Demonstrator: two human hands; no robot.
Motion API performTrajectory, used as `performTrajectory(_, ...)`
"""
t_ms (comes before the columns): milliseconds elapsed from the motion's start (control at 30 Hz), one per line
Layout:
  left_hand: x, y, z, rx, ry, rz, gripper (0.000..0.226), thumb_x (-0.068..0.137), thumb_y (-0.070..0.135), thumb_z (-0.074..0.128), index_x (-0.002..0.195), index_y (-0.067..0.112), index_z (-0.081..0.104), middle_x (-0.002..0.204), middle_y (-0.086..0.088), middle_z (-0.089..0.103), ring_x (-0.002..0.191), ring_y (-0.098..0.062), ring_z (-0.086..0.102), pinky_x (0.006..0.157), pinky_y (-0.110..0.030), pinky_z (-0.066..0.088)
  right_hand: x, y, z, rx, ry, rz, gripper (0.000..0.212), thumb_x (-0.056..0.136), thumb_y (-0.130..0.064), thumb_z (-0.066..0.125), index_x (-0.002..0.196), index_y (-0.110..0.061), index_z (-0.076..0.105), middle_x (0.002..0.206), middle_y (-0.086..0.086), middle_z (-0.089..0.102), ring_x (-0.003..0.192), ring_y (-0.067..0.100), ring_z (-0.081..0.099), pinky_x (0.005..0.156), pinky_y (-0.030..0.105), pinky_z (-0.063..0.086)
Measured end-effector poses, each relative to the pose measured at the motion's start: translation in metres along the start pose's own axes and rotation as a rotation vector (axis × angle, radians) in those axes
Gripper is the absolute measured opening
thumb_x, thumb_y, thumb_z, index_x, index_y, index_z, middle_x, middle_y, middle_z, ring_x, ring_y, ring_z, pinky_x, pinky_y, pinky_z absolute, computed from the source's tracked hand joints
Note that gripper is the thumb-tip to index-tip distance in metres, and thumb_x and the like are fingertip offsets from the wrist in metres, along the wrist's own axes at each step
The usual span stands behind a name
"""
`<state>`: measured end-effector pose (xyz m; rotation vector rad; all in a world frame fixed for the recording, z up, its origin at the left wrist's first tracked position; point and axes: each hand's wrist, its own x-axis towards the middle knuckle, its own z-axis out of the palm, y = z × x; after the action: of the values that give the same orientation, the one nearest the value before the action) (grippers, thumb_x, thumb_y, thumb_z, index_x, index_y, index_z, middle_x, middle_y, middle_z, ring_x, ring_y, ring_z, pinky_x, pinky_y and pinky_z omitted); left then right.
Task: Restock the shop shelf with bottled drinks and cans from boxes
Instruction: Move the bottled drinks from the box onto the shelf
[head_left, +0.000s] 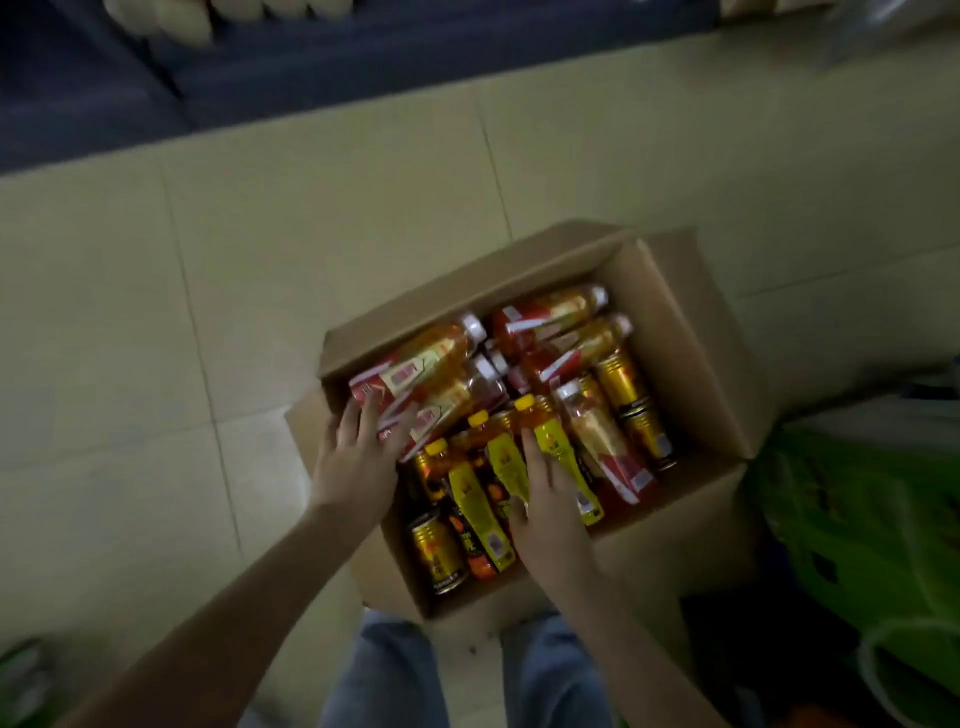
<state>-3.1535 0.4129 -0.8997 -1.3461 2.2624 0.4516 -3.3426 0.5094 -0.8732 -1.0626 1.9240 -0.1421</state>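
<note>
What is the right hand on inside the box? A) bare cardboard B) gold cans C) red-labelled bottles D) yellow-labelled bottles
D: the right hand rests on the yellow-labelled bottles, while the left hand touches the red-labelled bottles.

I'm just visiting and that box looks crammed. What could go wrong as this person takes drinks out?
Everything lies jumbled in the cardboard box. Lifting the yellow-labelled bottle under the right hand may make its neighbours roll or shift.
The left hand lies flat on the red-labelled bottles. Without a proper grip, one might slip.
The light is dim, so labels could be misread.
</note>
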Motion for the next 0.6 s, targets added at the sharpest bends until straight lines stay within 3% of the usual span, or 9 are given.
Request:
performTrajectory(67,0.035,0.000,0.030,0.003,0.070,0.004,0.077,0.078,0.018,0.073,0.145,0.025,0.036,0.144,-0.027,0.039,0.129,-0.049,0.040,0.103,-0.062,0.036,0.030,0.011,0.017,-0.062,-0.001,-0.062,0.085,0.095,-0.013,0.053,0.150,-0.037,-0.008,0.153,0.001,0.021,0.139,0.015,0.022,0.104,0.026,0.037)
performTrajectory(233,0.088,0.000,0.062,0.174,0.211,0.010,0.087,0.083,0.048,0.064,0.149,0.043,0.008,0.145,-0.034,0.027,0.128,-0.052,0.036,0.104,-0.062,0.030,0.086,0.019,0.046,-0.112,-0.010,-0.177,0.091,0.095,-0.017,0.053,0.140,-0.044,-0.022,0.156,-0.001,0.012,0.141,0.015,0.012,0.110,0.030,0.033)
performTrajectory(400,0.099,-0.004,0.056,0.266,0.211,0.055,0.095,0.085,0.051,0.062,0.147,0.046,-0.009,0.143,-0.032,0.025,0.125,-0.049,0.038,0.098,-0.057,0.037,0.111,0.014,0.061,-0.032,0.010,-0.159,0.080,0.097,-0.015,0.050,0.151,-0.038,-0.004,0.156,0.004,0.015,0.142,0.020,0.013,0.106,0.030,0.033)
performTrajectory(500,0.098,-0.004,0.034,0.113,0.130,0.075,0.085,0.089,0.039,0.060,0.147,0.050,-0.002,0.139,-0.029,0.027,0.124,-0.047,0.037,0.100,-0.058,0.037,0.111,0.004,0.063,0.026,0.020,-0.112,0.076,0.097,-0.015,0.050,0.152,-0.035,0.001,0.154,0.004,0.020,0.140,0.020,0.016,0.102,0.025,0.030)
performTrajectory(600,0.076,-0.011,0.017,-0.265,0.043,-0.031,0.072,0.090,0.040,0.056,0.145,0.053,0.013,0.139,-0.020,0.025,0.126,-0.041,0.034,0.105,-0.052,0.035,0.107,-0.013,0.063,0.086,0.022,-0.078,0.077,0.097,-0.018,0.050,0.151,-0.038,-0.002,0.153,0.005,0.022,0.138,0.019,0.022,0.095,0.021,0.031)
